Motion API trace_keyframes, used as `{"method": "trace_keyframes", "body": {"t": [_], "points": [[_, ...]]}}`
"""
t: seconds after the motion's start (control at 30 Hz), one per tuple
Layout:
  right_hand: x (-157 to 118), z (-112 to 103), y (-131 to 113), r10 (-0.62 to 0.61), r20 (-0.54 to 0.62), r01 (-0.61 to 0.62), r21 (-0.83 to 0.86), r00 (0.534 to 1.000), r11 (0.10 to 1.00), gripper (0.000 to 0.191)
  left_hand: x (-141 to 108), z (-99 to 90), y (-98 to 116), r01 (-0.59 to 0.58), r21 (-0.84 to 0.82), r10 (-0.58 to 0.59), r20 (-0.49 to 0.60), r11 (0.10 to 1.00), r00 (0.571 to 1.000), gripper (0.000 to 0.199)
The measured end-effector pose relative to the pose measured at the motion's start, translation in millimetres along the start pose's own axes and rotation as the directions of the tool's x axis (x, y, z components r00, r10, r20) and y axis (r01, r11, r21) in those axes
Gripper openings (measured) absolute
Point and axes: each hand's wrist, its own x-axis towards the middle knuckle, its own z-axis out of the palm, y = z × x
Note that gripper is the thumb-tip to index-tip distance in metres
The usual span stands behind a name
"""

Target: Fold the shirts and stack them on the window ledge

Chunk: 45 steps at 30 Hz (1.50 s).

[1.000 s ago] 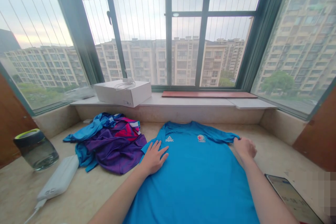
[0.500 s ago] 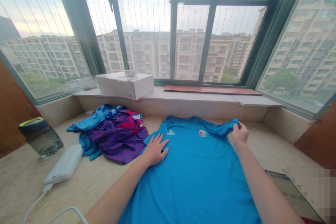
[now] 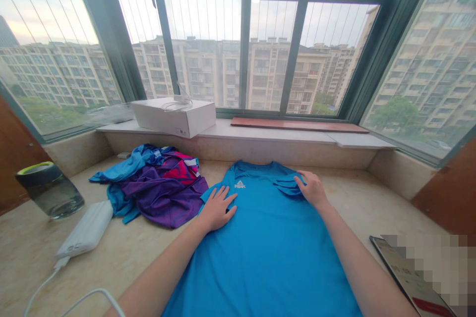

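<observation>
While palm-down, left hand [image 3: 216,211] seemingly flat

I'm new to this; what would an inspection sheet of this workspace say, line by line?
Surface: beige marbled countertop.
Job's things: blue shirt laid out, one sleeve folded over the chest.
Clutter: clothing pile, bottle, white power bank, phone; white box on the sill.
Hands: left hand spread on the shirt; right hand at the folded sleeve, grip unclear.
Cables: one plugged into the power bank, another coiled on the box.
Surroundings: window frame, buildings outside.
</observation>
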Motion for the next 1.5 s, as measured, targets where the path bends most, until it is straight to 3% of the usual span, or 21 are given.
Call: {"method": "trace_keyframes", "body": {"t": [0.2,0.3,0.4,0.47,0.6,0.67,0.73,0.8,0.87,0.93,1.0,1.13,1.27,1.37,1.5], "points": [[-16,11,16,-0.015,0.209,0.044,-0.131,0.978,0.990,0.050,2,3.7,-1,0.000,0.015,0.000,-0.013,1.000,1.000,0.059],[-18,16,14,0.017,0.232,0.038,-0.232,0.973,0.972,0.044,4,5.0,-2,0.061,0.069,-0.055,-0.077,0.996,0.995,0.056],[-17,15,13,0.080,0.147,-0.035,-0.285,0.986,0.958,0.035,3,2.4,-2,0.139,0.095,-0.126,-0.138,0.986,0.982,0.047],[-16,10,15,0.156,0.027,-0.139,-0.325,0.987,0.936,0.037,1,-0.7,-2,0.187,0.072,-0.173,-0.167,0.980,0.971,0.037],[-12,-4,11,0.244,-0.225,-0.312,-0.349,0.943,0.884,0.049,0,-9.4,-7,0.321,0.021,-0.311,-0.200,0.947,0.929,0.033],[-10,-5,1,0.119,-0.203,-0.187,-0.357,0.972,0.915,0.050,6,-19.6,-17,0.408,-0.004,-0.398,-0.234,0.913,0.887,0.037],[-12,3,-14,-0.108,-0.003,0.101,-0.321,0.994,0.942,0.048,19,-37.1,-33,0.482,-0.022,-0.469,-0.277,0.876,0.839,0.040],[-16,17,-31,-0.288,0.249,0.340,-0.195,0.924,0.920,0.045,35,-59.4,-53,0.538,-0.032,-0.520,-0.309,0.842,0.796,0.040],[-23,33,-43,-0.344,0.385,0.408,-0.099,0.857,0.907,0.043,50,-79.6,-68,0.567,-0.032,-0.545,-0.328,0.823,0.772,0.039],[-28,44,-50,-0.339,0.426,0.404,-0.069,0.839,0.912,0.043,59,-88.6,-72,0.542,-0.012,-0.511,-0.352,0.840,0.784,0.040],[-30,49,-51,-0.324,0.450,0.390,-0.059,0.832,0.919,0.045,63,-81.2,-60,0.456,0.030,-0.415,-0.365,0.889,0.833,0.042],[-28,45,-50,-0.289,0.511,0.365,-0.053,0.809,0.929,0.050,63,-30.4,-15,0.231,0.103,-0.199,-0.257,0.967,0.946,0.045],[-35,42,-56,-0.247,0.552,0.343,-0.076,0.797,0.936,0.053,58,8.1,7,0.244,0.103,-0.227,-0.153,0.964,0.962,0.049],[-45,37,-62,-0.224,0.580,0.336,-0.092,0.784,0.937,0.055,51,10.3,6,0.251,0.101,-0.241,-0.106,0.963,0.965,0.052],[-44,25,-58,-0.216,0.608,0.332,-0.084,0.764,0.939,0.059,41,-2.5,4,0.179,0.105,-0.172,-0.074,0.978,0.982,0.047]]}}
